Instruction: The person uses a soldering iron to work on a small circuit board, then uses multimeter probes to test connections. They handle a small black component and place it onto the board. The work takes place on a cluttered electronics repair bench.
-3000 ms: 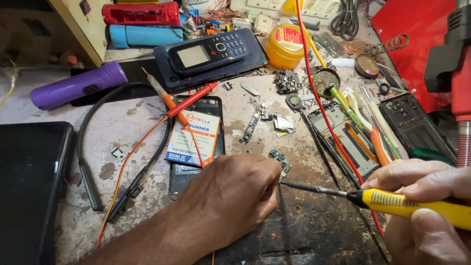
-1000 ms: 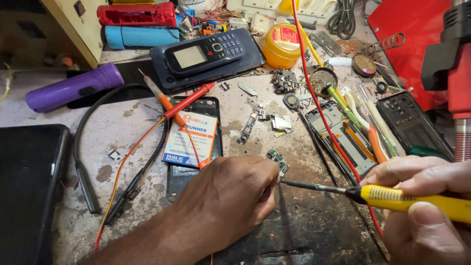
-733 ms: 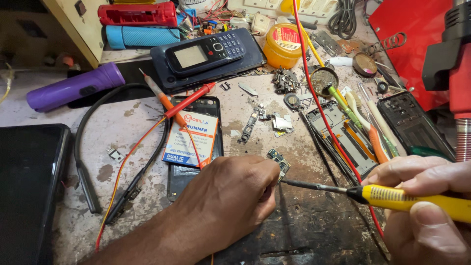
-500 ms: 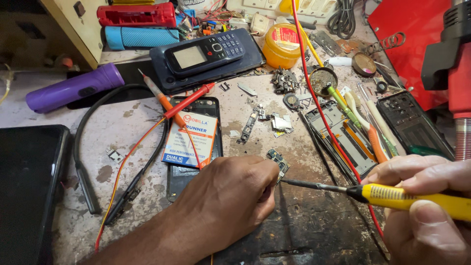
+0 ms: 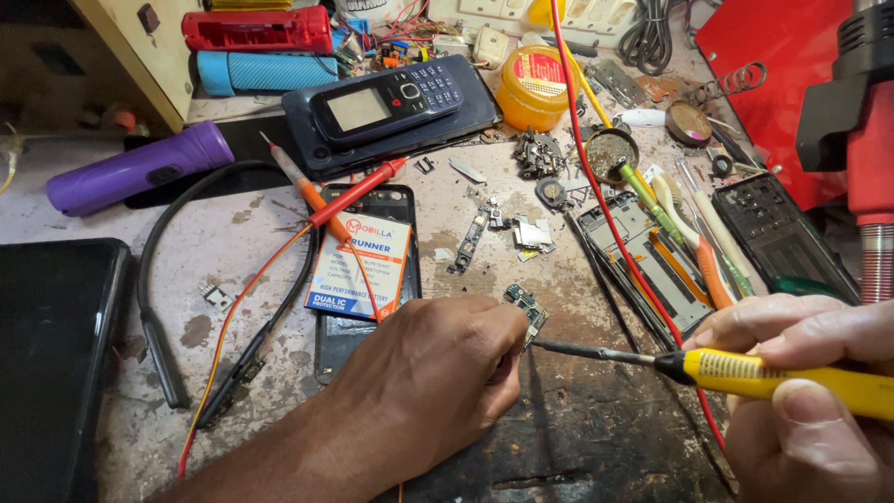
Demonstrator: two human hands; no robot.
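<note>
Little has moved since the earlier frames: our hands and the tool stay in place, the view only slightly shifted

Left hand (image 5: pixel 430 377): near centre, knuckles up, its grip pinched together on a small circuit board (image 5: pixel 527 305) held against the tabletop (image 5: pixel 577 438); the fingertips are hidden under the hand

Right hand (image 5: pixel 808 391): near right, its grip clamped on a yellow-handled screwdriver (image 5: pixel 782 376); the dark shaft runs left and its tip meets the board just beside the left fingers

Open phone back (image 5: pixel 363 270): just beyond the left hand, a white and orange battery lying in it, red probe leads across it

Dark keypad phone (image 5: pixel 386 101): far centre, on a dark slab

Purple torch (image 5: pixel 130 169): far left

Yellow tin (image 5: pixel 533 86): far, right of the keypad phone

Stripped phone frame (image 5: pixel 643 261): right of centre, coloured tools lying over it
</note>
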